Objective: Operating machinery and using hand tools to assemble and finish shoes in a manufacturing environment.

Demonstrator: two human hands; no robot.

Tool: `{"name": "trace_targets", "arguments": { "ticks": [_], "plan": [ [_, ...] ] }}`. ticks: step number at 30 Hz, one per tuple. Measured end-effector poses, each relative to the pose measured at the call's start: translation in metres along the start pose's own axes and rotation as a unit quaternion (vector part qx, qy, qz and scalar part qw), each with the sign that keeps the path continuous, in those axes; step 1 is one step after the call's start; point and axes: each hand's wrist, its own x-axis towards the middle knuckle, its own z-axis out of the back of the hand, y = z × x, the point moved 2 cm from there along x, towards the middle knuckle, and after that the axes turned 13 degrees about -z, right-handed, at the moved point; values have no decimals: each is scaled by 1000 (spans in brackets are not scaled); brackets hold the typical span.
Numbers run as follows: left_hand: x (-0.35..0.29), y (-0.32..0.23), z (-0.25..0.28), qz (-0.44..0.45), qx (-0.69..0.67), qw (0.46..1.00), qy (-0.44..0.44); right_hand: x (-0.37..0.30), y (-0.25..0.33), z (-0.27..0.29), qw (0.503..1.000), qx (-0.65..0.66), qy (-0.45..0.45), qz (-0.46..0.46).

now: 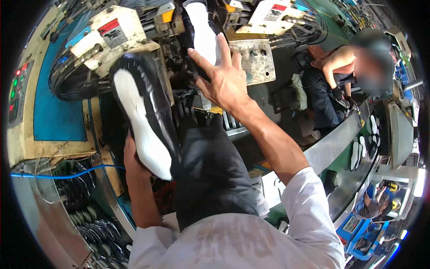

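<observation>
On the left I hold a black shoe upper [160, 114], its long white sole face turned up toward me and its black edge folded around it. My left hand [133, 158] grips it from beneath near its lower end; most of the fingers are hidden behind it. A second shoe upper [201, 29], also black with a white underside, sits in the machine at the top middle. My right hand [224, 78] lies over its near end, fingers spread, with the fingertips touching the white surface and its edge.
Stained machine plates [109, 38] and cables flank the second upper. A control panel [19, 92] with lit buttons stands far left, above racks of dark shoes [96, 233]. A seated co-worker [333, 85] works at right, beside a metal-edged conveyor [333, 157] carrying white-soled pieces.
</observation>
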Motion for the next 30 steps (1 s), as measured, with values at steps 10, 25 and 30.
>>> {"name": "trace_targets", "arguments": {
  "ticks": [10, 25, 30],
  "plan": [
    [-110, -3, -13, 55, 163, 968, -184, -10, 4, -24, 998, -11, -53, -29],
    [-75, 26, -65, 55, 257, 962, -75, 63, 0, -41, 976, -58, -178, 109],
    [-47, 37, -63, 78, 339, 936, -50, 74, -20, -71, 970, -103, -191, 106]
  ]
}}
